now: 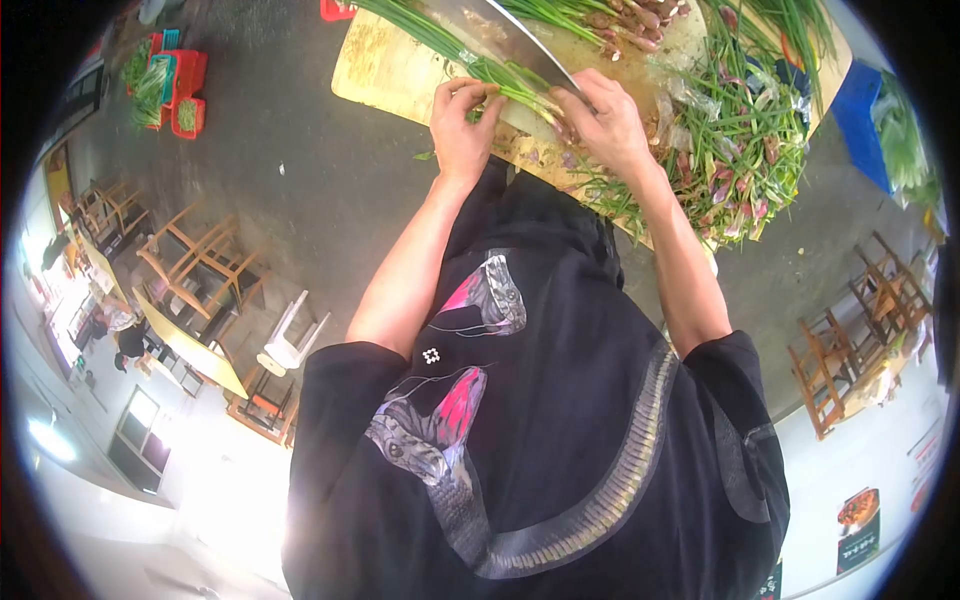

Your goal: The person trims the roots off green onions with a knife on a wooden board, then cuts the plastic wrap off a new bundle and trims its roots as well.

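Observation:
Green stalks with pale, reddish root ends [510, 82] lie across the wooden board [385, 65]. My left hand [464, 130] has its fingers curled against the stalks. My right hand [608, 122] is closed round the near end of a large knife [505, 40]; its handle is hidden in my grip. The blade points up and left over the board, just beyond the stalks. Right of my right hand lies a heap of green and purplish trimmings [735, 160]. A bunch with reddish bulbs [640, 20] rests at the board's far side.
Red baskets [187, 80] holding greens stand on the floor at the upper left. A blue crate [858, 125] with bagged greens is at the right. Wooden chairs [200, 265] and a white stool [290, 335] stand at the left, more chairs [825, 365] at the right.

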### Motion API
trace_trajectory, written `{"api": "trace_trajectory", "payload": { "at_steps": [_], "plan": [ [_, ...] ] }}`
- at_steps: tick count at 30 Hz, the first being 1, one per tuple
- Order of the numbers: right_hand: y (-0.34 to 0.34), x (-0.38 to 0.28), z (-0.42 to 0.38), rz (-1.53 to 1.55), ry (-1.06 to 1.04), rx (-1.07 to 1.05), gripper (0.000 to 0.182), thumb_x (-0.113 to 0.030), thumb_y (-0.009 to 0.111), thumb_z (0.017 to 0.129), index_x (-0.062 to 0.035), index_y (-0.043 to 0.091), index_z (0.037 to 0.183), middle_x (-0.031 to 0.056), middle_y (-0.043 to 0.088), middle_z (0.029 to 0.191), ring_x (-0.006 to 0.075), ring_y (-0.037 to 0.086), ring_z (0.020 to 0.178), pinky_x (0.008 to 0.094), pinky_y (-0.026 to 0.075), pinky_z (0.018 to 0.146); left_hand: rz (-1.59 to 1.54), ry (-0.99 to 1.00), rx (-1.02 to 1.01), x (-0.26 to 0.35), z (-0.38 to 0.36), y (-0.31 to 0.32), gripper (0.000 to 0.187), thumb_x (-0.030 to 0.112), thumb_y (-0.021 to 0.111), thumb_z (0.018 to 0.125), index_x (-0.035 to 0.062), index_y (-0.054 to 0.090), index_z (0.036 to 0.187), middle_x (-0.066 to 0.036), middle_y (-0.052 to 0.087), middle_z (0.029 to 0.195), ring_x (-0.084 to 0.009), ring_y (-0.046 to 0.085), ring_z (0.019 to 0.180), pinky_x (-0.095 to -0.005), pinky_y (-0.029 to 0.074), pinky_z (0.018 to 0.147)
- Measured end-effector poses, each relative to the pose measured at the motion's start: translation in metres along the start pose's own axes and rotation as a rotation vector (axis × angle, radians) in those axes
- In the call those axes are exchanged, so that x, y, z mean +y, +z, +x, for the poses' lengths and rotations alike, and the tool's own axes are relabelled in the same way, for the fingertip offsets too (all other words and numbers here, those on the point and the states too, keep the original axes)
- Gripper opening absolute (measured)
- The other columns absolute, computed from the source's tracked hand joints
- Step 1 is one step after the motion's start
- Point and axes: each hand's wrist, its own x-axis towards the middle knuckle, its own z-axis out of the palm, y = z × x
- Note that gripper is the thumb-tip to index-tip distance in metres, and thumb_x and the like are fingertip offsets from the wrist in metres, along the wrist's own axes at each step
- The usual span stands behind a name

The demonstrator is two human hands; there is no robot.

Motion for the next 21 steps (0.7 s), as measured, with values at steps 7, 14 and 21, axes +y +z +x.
{"api": "trace_trajectory", "payload": {
  "at_steps": [7, 14, 21],
  "plan": [
    [-0.005, 0.004, -0.012, 0.054, 0.137, 0.019, 0.020, -0.019, 0.070, 0.102, -0.0024, 0.078, 0.110, 0.0139, 0.072, 0.098, 0.0340, 0.071, 0.090, 0.0428, 0.054, 0.082, 0.263, 0.303, -0.091, 0.022, 0.001, -0.002, 0.028, 0.010, 0.089, 0.081, 0.0069, 0.079, 0.107, -0.011, 0.070, 0.116, -0.0321, 0.068, 0.107, -0.0429, 0.056, 0.092],
    [-0.003, 0.007, -0.026, 0.100, 0.223, -0.037, 0.019, -0.018, 0.070, 0.102, -0.0014, 0.078, 0.105, 0.0142, 0.071, 0.096, 0.0316, 0.070, 0.088, 0.0408, 0.053, 0.079, 0.237, 0.302, -0.082, 0.013, 0.002, 0.008, 0.025, 0.014, 0.086, 0.080, 0.0066, 0.078, 0.102, -0.010, 0.072, 0.112, -0.0347, 0.065, 0.108, -0.0452, 0.054, 0.093],
    [0.011, 0.015, -0.022, -0.060, 0.021, 0.007, 0.019, -0.016, 0.071, 0.101, -0.0036, 0.079, 0.113, 0.0137, 0.071, 0.096, 0.0336, 0.070, 0.087, 0.0408, 0.054, 0.078, 0.245, 0.270, -0.065, 0.006, -0.002, 0.011, 0.025, 0.015, 0.089, 0.081, 0.0058, 0.079, 0.102, -0.011, 0.073, 0.112, -0.0334, 0.067, 0.106, -0.0436, 0.055, 0.092]
  ]
}}
